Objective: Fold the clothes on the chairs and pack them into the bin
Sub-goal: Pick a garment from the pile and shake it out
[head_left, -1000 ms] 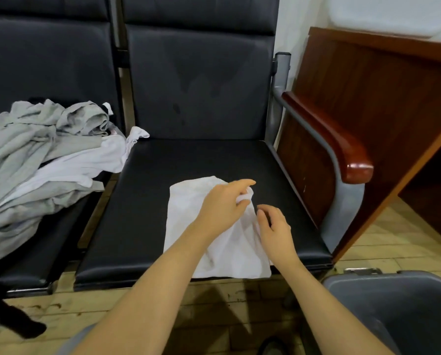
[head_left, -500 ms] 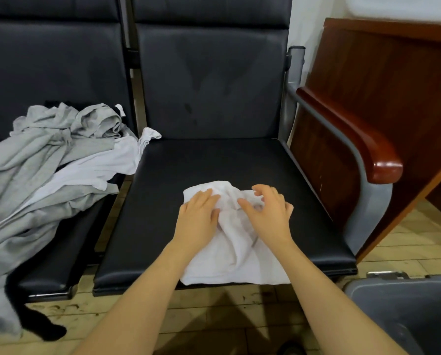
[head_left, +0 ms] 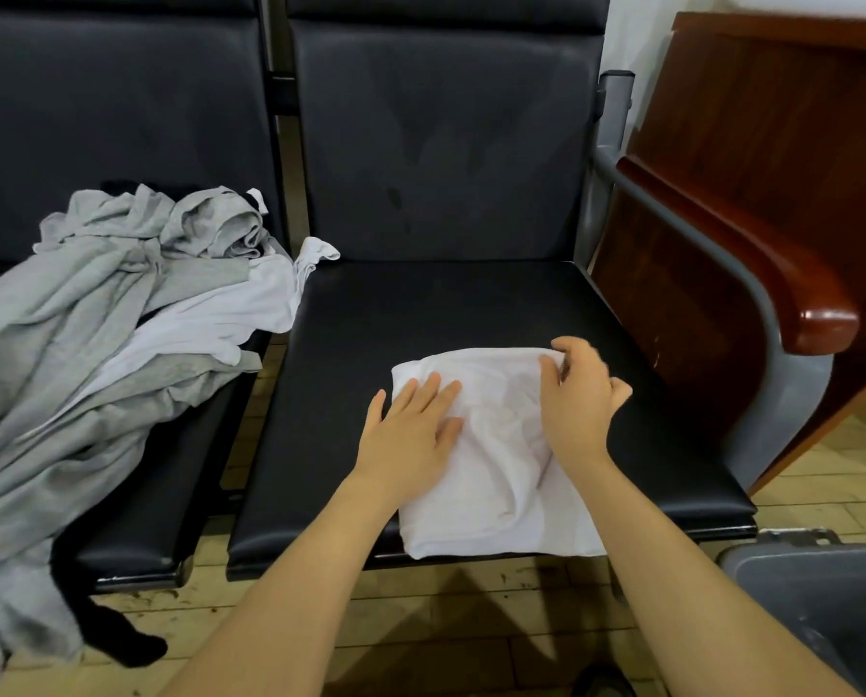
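Note:
A folded white garment (head_left: 491, 460) lies on the front of the right black chair seat (head_left: 420, 319). My left hand (head_left: 413, 435) rests flat on the garment's left part with straight fingers. My right hand (head_left: 579, 399) is at the garment's far right corner, thumb and fingers curled and pinching the cloth's edge. A heap of grey and white clothes (head_left: 94, 334) covers the left chair and hangs off its front. The grey bin (head_left: 818, 611) stands on the floor at the lower right, only partly in view.
A wooden armrest (head_left: 783, 279) on a grey metal frame bounds the right chair. A dark wooden panel (head_left: 772, 118) stands behind it. A black piece of clothing (head_left: 119, 641) hangs to the wooden floor under the heap.
My hands have spread apart over the white garment: the left now lies flat at its left side, the right has moved to the far right corner. The cloth looks flatter.

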A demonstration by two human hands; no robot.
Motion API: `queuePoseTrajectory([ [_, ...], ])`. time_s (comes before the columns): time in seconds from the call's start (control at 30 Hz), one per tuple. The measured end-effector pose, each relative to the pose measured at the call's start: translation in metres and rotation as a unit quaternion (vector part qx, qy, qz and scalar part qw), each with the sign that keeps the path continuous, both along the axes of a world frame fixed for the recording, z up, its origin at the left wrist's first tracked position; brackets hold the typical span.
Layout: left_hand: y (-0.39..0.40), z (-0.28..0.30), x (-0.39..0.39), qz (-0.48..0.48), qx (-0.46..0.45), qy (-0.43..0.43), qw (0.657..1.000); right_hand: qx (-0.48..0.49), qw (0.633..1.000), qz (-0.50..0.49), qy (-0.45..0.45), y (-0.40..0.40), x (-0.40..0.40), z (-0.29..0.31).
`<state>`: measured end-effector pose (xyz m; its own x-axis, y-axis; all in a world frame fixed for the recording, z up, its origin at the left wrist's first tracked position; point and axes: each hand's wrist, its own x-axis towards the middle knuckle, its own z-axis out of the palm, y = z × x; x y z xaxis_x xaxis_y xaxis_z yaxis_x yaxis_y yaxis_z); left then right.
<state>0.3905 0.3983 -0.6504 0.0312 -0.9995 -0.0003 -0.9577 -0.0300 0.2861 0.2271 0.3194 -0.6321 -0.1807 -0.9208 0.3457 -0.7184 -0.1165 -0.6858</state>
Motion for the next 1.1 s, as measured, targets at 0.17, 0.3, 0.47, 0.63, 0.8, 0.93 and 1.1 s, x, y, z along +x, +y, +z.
queuePoseTrajectory([
  [0.17,-0.005,0.004,-0.009,0.008,-0.102,0.023,0.995,-0.02,0.989,0.116,0.095,0.007,-0.003,0.005],
  [0.3,-0.011,-0.004,-0.012,0.009,-0.03,0.016,0.999,0.095,0.933,0.251,0.241,0.005,-0.011,-0.011],
  [0.47,-0.021,-0.007,-0.008,0.037,0.007,0.038,0.999,0.223,0.91,0.163,0.309,-0.01,-0.024,-0.021],
  [0.63,-0.018,-0.001,-0.006,0.02,-0.013,0.067,0.997,0.15,0.938,0.176,0.257,-0.002,-0.023,-0.014],
  [0.8,0.008,0.009,-0.002,-0.042,-0.02,0.031,0.998,0.125,0.951,0.267,0.096,0.024,-0.026,0.005],
  [0.93,0.034,0.012,0.001,-0.088,0.007,0.006,0.996,0.133,0.941,0.286,0.123,0.04,-0.019,0.006],
  [1.1,0.053,0.014,0.006,-0.131,-0.012,-0.037,0.991,0.152,0.946,0.251,0.137,0.041,-0.006,0.004],
])
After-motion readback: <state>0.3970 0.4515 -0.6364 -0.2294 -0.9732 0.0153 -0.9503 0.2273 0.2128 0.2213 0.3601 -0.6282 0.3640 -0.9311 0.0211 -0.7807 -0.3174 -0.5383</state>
